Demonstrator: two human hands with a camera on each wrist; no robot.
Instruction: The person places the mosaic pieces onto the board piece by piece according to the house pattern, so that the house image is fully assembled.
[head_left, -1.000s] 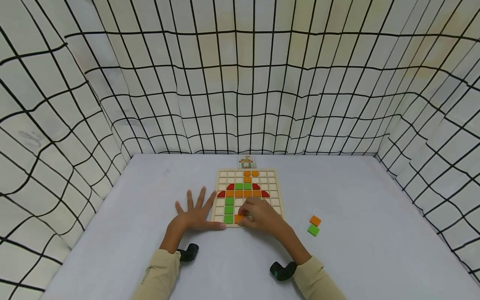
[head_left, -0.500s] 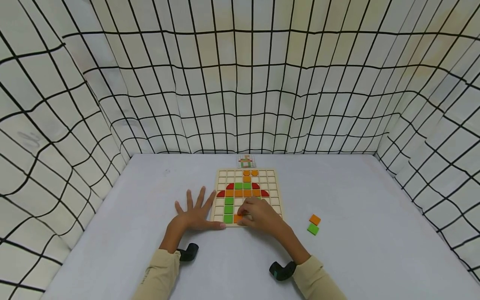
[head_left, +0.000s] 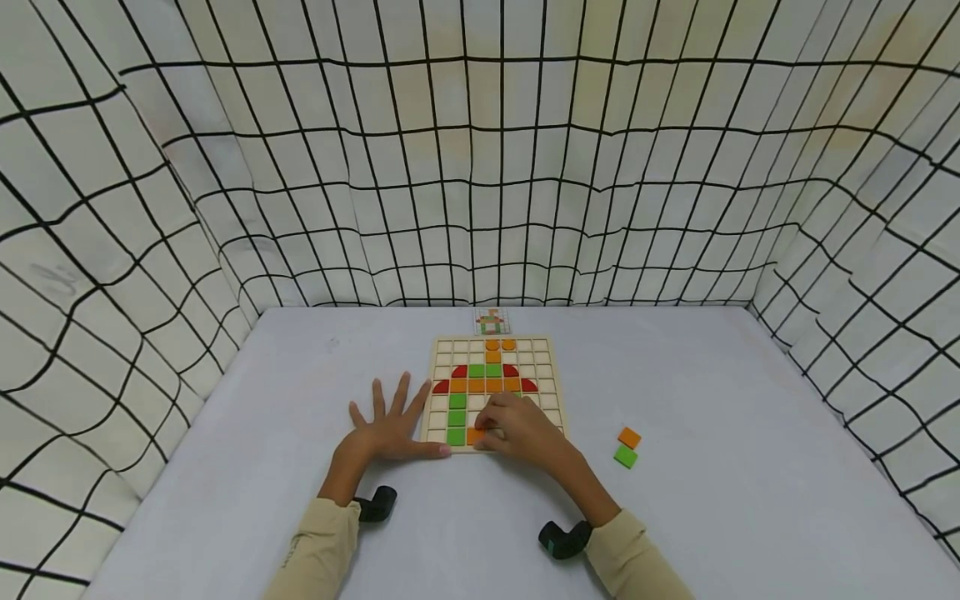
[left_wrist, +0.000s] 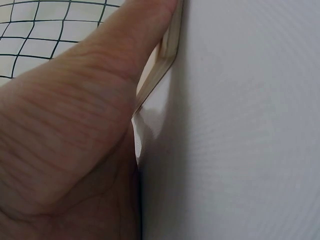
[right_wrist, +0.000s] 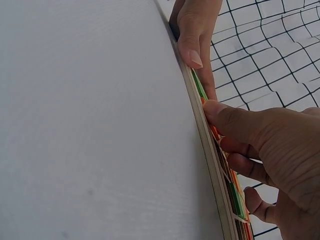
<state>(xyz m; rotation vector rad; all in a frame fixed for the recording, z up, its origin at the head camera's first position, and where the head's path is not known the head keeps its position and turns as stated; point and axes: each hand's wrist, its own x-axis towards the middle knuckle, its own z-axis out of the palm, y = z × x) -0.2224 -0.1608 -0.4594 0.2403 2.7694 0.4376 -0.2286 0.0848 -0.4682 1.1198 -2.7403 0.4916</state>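
A wooden grid board [head_left: 442, 360] carries red, orange and green tiles. My left hand [head_left: 390, 432] lies flat with spread fingers along the board's left side, its thumb touching the near left corner. In the left wrist view, the thumb side of that hand [left_wrist: 75, 120] covers part of the board edge [left_wrist: 171, 45]. At the near row, my right hand [head_left: 521, 429] pinches an orange tile [head_left: 472, 436], seated beside a column of green tiles [head_left: 457, 418]. The right wrist view shows the right thumb [right_wrist: 217, 110] on that tile, the other fingers curled over the board.
To the right of the board lie a loose orange tile [head_left: 629, 437] and a loose green tile [head_left: 626, 456], touching or nearly so. A small pattern card [head_left: 492, 322] sits behind the board. Black netting [head_left: 480, 225] over pale walls surrounds the white table [head_left: 712, 392].
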